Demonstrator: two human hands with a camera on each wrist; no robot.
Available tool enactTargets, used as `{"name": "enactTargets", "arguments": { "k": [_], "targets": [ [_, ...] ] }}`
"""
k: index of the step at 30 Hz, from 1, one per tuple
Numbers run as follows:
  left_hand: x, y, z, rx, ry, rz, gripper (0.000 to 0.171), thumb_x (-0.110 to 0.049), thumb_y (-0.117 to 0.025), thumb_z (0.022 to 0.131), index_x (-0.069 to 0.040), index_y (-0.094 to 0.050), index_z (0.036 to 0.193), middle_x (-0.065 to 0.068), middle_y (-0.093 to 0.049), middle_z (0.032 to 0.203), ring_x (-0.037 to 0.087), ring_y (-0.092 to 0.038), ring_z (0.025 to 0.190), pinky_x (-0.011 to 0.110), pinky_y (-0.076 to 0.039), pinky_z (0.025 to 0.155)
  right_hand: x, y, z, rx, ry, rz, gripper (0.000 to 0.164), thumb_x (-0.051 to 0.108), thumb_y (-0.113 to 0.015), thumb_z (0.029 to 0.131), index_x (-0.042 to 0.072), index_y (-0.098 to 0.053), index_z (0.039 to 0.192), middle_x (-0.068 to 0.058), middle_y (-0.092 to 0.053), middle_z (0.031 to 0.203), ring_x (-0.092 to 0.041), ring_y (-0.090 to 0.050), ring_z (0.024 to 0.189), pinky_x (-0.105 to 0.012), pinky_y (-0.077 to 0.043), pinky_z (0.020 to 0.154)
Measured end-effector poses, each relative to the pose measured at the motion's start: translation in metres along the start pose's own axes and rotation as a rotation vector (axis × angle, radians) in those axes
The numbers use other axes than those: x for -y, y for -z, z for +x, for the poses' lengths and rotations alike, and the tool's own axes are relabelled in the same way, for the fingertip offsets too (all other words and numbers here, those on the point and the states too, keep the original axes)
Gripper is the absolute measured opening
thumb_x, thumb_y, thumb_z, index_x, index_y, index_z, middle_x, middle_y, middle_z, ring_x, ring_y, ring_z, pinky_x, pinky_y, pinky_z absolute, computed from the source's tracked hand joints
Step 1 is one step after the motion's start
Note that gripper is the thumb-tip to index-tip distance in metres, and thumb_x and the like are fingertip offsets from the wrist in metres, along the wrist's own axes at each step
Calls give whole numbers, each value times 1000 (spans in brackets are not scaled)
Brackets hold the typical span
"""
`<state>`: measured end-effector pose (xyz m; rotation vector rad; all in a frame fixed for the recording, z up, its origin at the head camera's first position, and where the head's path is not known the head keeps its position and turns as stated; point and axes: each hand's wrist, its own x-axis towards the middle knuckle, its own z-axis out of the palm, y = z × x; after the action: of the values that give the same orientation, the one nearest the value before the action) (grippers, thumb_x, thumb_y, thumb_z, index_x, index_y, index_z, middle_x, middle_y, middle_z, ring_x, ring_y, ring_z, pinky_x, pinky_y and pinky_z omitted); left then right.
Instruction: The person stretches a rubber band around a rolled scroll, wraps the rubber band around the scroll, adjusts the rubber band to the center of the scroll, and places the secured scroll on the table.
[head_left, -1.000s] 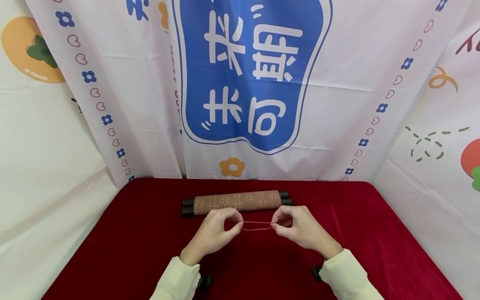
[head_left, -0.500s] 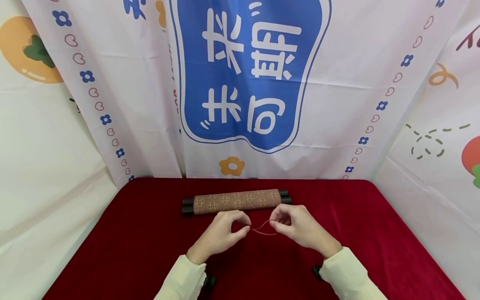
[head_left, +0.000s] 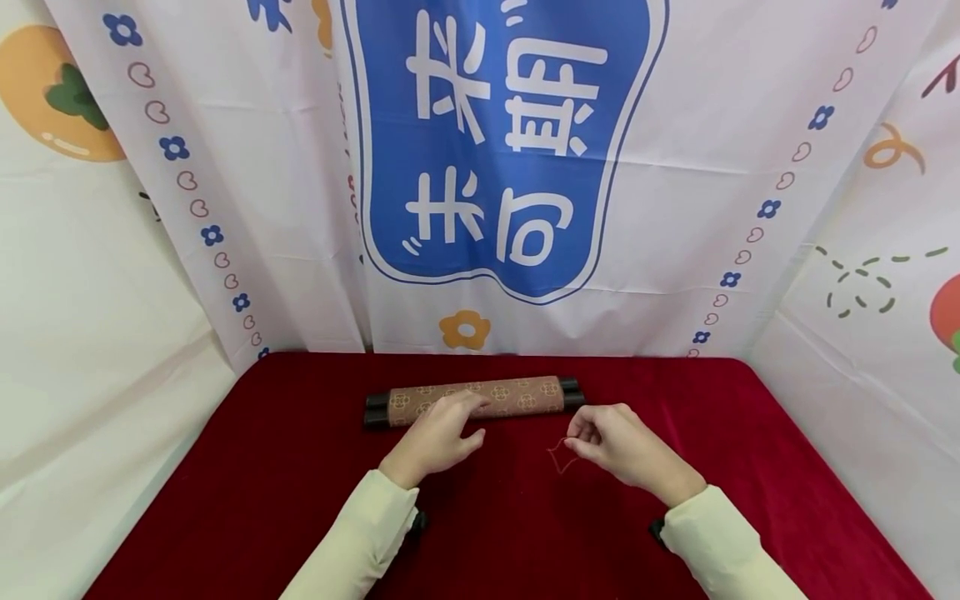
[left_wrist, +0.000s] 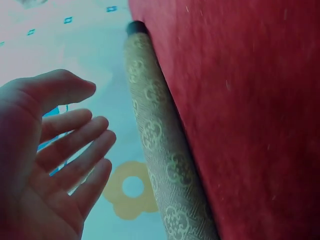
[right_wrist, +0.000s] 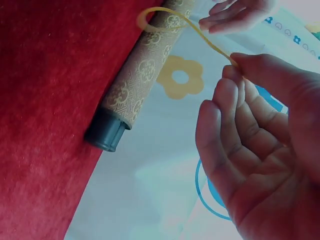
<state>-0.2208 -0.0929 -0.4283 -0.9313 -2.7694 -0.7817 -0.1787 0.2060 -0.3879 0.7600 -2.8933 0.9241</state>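
My right hand pinches a thin rubber band between thumb and forefinger. From those fingertips the band hangs as a loose loop above the red cloth. A rolled scroll with brown patterned backing and black rod ends lies across the far part of the table. In the head view, my left hand overlaps the scroll's front edge. Its fingers are relaxed and apart from the thumb, with nothing held. The left wrist view shows a gap between this hand and the scroll, so touch is not apparent.
Red velvet cloth covers the table. A white printed curtain hangs behind the far edge, with more printed cloth at both sides. Dark wrist camera parts show beneath both cuffs.
My left hand has let go of the rubber band, relaxed its fingers and moved forward toward the scroll. The right hand has shifted right with the band, which is now slack.
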Motion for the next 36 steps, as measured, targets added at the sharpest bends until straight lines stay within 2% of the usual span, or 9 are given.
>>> {"name": "enactTargets", "arguments": {
  "k": [7,17,22,26,36],
  "targets": [
    [7,-1,19,77,58,187,57,-16,-76,97,2,-56,147,18,-60,148,38,-58,139,51,-51,111,-4,6,-3,-2,-25,-25,10,8,-79,93,13,-72,87,7,-67,76,-2,-59,69,-20,-54,64],
    [23,-12,48,168,106,361,69,-25,-79,95,1,-50,152,19,-55,152,38,-54,141,50,-46,116,-8,8,-6,13,-47,-16,9,9,-78,94,13,-72,88,7,-67,76,-3,-58,68,-21,-53,63],
    [28,-18,58,222,136,382,68,-29,-80,94,-3,-52,150,16,-56,151,36,-54,141,50,-46,116,-9,8,-7,28,-63,-9,8,9,-78,95,12,-72,89,7,-67,77,-4,-59,69,-21,-54,63],
    [29,-22,63,260,160,361,67,-30,-81,93,-4,-53,150,15,-57,149,36,-56,138,52,-48,113,-9,9,-7,36,-62,-2,7,9,-77,95,11,-73,89,6,-67,78,-5,-59,69,-21,-54,63],
    [30,-30,80,308,246,359,83,-34,-88,86,-7,-50,154,14,-53,155,37,-53,141,60,-45,113,-9,9,-8,38,-52,-6,7,10,-77,95,12,-73,89,7,-68,78,-3,-59,69,-21,-54,64]
  ]
}}
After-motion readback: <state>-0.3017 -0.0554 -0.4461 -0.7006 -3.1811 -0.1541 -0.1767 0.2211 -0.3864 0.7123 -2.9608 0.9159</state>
